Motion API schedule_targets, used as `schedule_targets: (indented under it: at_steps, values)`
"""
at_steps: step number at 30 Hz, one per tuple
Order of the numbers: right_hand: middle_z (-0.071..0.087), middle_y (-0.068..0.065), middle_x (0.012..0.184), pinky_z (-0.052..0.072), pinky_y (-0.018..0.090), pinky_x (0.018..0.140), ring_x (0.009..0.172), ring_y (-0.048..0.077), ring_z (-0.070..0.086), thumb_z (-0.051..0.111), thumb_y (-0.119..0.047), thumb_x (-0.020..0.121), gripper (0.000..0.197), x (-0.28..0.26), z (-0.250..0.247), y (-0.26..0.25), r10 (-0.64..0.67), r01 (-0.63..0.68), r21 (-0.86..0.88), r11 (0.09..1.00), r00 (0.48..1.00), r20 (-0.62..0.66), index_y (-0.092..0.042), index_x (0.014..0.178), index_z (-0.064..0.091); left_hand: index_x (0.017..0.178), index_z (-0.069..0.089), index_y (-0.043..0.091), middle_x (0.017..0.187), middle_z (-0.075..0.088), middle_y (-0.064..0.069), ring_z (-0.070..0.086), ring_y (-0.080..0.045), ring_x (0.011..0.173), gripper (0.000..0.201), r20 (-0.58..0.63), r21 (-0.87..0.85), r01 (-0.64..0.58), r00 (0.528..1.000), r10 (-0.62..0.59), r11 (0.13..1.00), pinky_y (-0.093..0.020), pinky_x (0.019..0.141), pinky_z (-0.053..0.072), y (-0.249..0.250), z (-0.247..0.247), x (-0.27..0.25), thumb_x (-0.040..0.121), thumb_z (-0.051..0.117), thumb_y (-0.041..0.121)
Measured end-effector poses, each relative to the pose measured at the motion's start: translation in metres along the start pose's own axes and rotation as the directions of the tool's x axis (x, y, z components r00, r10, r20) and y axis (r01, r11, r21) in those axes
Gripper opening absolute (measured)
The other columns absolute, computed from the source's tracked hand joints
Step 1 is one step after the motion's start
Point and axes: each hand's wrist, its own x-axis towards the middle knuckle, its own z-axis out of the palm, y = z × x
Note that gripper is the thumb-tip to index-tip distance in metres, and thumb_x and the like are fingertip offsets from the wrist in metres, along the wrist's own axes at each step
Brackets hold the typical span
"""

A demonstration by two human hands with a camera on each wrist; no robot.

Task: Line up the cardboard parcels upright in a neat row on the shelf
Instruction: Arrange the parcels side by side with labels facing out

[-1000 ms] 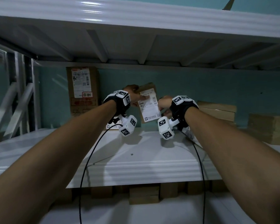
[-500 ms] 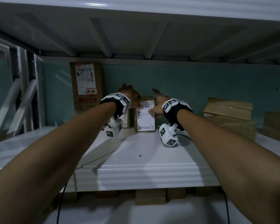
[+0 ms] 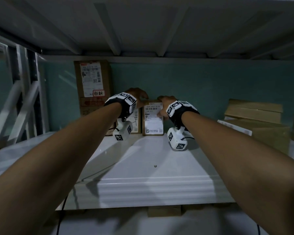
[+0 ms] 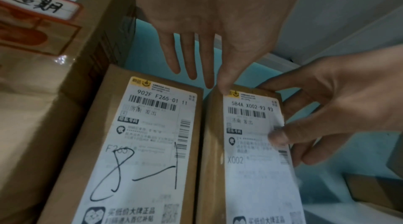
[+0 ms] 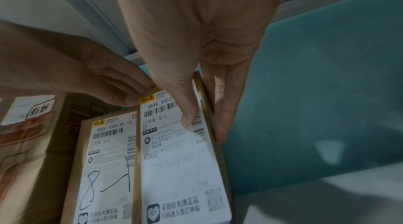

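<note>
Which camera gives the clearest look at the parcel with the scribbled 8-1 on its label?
The left wrist view: the 8-1 parcel fills it, label readable. The right wrist view shows it smaller and dimmer. In the head view the left hand's wrist hides most of it.

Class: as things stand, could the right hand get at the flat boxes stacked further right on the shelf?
Probably yes: the right hand grips the X002 parcel, but bare shelf lies between it and the flat boxes.
</note>
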Motion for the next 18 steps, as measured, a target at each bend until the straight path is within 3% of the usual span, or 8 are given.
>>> schedule_targets:
  at_steps: [4,10,13,15,18]
  values:
    - [0.060,0.008,0.121,0.049,0.028,0.076,0.102,0.027,0.062,0.074,-0.023,0.076,0.062,0.013,0.005,-0.003,0.008,-0.007,-0.023,1.000,1.000,0.022,-0.017,0.131,0.046,0.124,0.061,0.026,0.131,0.059,-0.001,0.058,-0.022,0.113,0.030,0.005,0.014,0.001,1.000,-0.001,1.000,-0.026,0.088,0.044,-0.003,0.005,0.003,0.096,0.050,0.029]
    - [0.061,0.008,0.117,0.054,0.036,0.085,0.096,0.029,0.063,0.072,-0.022,0.074,0.049,0.022,0.013,-0.006,0.032,-0.031,-0.055,0.998,0.999,0.019,-0.020,0.116,0.048,0.124,0.060,0.026,0.130,0.060,-0.001,0.058,-0.023,0.115,0.033,0.021,0.031,0.006,1.000,-0.006,1.000,-0.033,0.096,0.048,-0.010,0.010,0.011,0.094,0.049,0.018]
    - [0.059,0.007,0.120,0.052,0.033,0.084,0.100,0.029,0.062,0.072,-0.021,0.075,0.055,0.026,0.011,-0.007,0.039,-0.037,-0.060,0.998,0.999,0.033,-0.018,0.123,0.046,0.122,0.062,0.027,0.129,0.061,-0.001,0.059,-0.023,0.113,0.031,0.017,0.032,-0.005,1.000,0.005,0.999,-0.031,0.092,0.048,-0.012,0.011,0.014,0.093,0.051,0.019]
    - [0.058,0.007,0.123,0.053,0.036,0.084,0.101,0.030,0.062,0.074,-0.022,0.072,0.063,0.027,0.010,-0.007,0.040,-0.037,-0.056,0.998,0.998,0.047,-0.020,0.127,0.043,0.123,0.061,0.026,0.129,0.061,0.000,0.059,-0.022,0.114,0.032,0.013,0.026,-0.015,1.000,0.014,1.000,-0.029,0.091,0.047,-0.011,0.011,0.016,0.093,0.052,0.019]
    - [0.060,0.007,0.117,0.055,0.039,0.082,0.091,0.028,0.062,0.073,-0.024,0.070,0.053,0.026,0.013,-0.007,0.047,-0.044,-0.060,0.997,0.998,0.048,-0.025,0.114,0.044,0.123,0.061,0.026,0.128,0.061,0.001,0.059,-0.020,0.112,0.031,0.008,0.007,-0.020,1.000,0.020,1.000,-0.027,0.087,0.046,-0.010,0.013,0.018,0.094,0.053,0.020]
